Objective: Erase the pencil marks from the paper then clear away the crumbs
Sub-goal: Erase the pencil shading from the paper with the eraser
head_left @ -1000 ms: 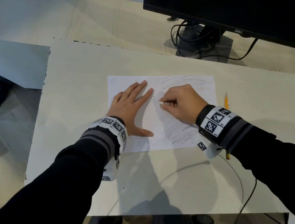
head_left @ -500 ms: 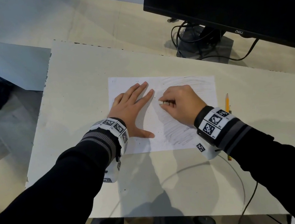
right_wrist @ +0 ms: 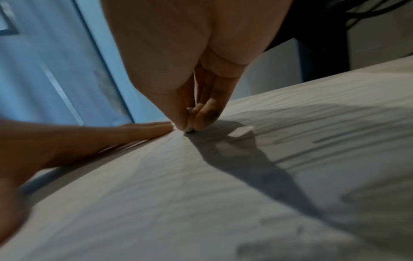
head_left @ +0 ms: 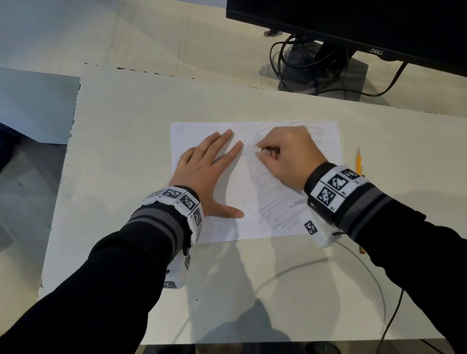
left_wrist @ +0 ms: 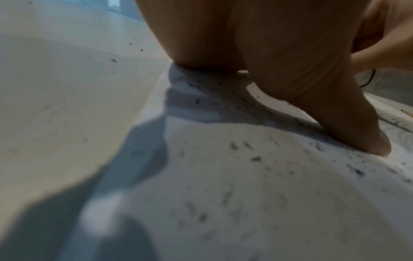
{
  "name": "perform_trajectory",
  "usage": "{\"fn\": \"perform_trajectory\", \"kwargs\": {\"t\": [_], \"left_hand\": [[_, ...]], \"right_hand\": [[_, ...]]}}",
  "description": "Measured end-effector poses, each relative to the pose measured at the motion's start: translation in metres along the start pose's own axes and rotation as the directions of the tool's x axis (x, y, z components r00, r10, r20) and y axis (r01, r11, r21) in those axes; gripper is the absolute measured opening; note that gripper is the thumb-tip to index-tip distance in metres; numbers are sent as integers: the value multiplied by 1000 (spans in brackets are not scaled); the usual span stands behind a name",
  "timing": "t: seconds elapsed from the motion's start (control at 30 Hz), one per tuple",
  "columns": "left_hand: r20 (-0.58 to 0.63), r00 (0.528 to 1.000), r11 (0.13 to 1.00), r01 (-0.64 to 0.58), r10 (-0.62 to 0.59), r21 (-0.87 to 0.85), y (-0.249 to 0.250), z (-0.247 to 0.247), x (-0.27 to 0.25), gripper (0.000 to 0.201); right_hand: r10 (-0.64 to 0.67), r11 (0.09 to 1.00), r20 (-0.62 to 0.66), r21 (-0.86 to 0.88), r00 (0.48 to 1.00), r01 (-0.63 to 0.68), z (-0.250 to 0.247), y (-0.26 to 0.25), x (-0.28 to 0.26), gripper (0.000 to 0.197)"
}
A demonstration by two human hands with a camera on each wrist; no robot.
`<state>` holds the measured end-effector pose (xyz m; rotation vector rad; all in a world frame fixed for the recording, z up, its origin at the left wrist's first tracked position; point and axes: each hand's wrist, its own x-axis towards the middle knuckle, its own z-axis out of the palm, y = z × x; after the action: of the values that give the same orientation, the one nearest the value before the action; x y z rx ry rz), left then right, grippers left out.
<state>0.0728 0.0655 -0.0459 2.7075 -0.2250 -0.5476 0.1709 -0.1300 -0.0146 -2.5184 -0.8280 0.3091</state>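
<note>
Compared with half a second ago, I see my right hand (head_left: 289, 155) has slid a little toward the far edge of the paper (head_left: 208, 132), while my left hand (head_left: 208, 174) has stayed flat where it was. The paper lies on the counter (head_left: 117, 127) with its long axis running left to right, its far edge toward the monitor (head_left: 366, 2). My left hand rests on the paper's left half, fingers straight and spread, pointing away and to the right, thumb stretched toward the near edge. My right hand's grip is curled, thumb and fingertips pinching a small pale eraser (head_left: 259, 151) whose tip presses on the paper near its middle, just beside my left fingertips. Grey pencil marks (head_left: 278, 203) cover the paper's right half; dark crumbs (left_wrist: 254, 159) dot its left half. A pencil (head_left: 358, 159) lies just off the paper's right edge, tip pointing away from me.
</note>
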Motion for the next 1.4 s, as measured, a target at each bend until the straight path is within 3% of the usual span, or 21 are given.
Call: {"fn": "perform_trajectory", "kwargs": {"t": [0.07, 0.2, 0.33, 0.47, 0.6, 0.77, 0.87, 1.0, 1.17, 1.3, 1.4], "left_hand": [[-3, 1000, 1000, 1, -1, -3, -1, 0, 0, 133], [-1, 1000, 1000, 4, -4, 6, 0, 0, 0, 133], [-1, 1000, 1000, 1, -1, -1, 1, 0, 0, 133], [5, 1000, 1000, 7, -7, -1, 0, 0, 1, 132], [-1, 1000, 1000, 2, -2, -2, 0, 1, 1, 133], [5, 1000, 1000, 4, -4, 1, -1, 0, 1, 132], [9, 1000, 1000, 3, -3, 14, 0, 1, 1, 132], [7, 1000, 1000, 3, -3, 7, -1, 1, 1, 132], [11, 1000, 1000, 7, -7, 7, -1, 1, 1, 132], [11, 1000, 1000, 4, -4, 7, -1, 1, 1, 132], [15, 1000, 1000, 5, -5, 1, 0, 0, 1, 132]], "right_hand": [[-46, 999, 71, -1, 996, 46, 0, -7, -6, 13], [105, 994, -43, -15, 994, -105, -3, 2, 8, 14], [-52, 998, 75, -16, 996, 53, 6, -12, 0, 14], [87, 996, -66, -10, 994, -88, 0, 2, 15, 14], [-51, 998, 58, -31, 997, 53, 3, -7, 8, 15], [122, 991, -71, -48, 990, -126, -8, 10, 26, 17], [-1, 999, 8, -32, 1000, 1, 1, -1, 16, 15], [123, 992, -100, 35, 987, -120, -2, 5, 25, 13], [-2, 999, -9, -42, 1000, 1, 3, -4, 23, 14], [135, 990, -111, -29, 985, -139, -6, 9, 35, 12], [25, 999, -47, -45, 999, -27, 0, -3, 28, 11]]}}
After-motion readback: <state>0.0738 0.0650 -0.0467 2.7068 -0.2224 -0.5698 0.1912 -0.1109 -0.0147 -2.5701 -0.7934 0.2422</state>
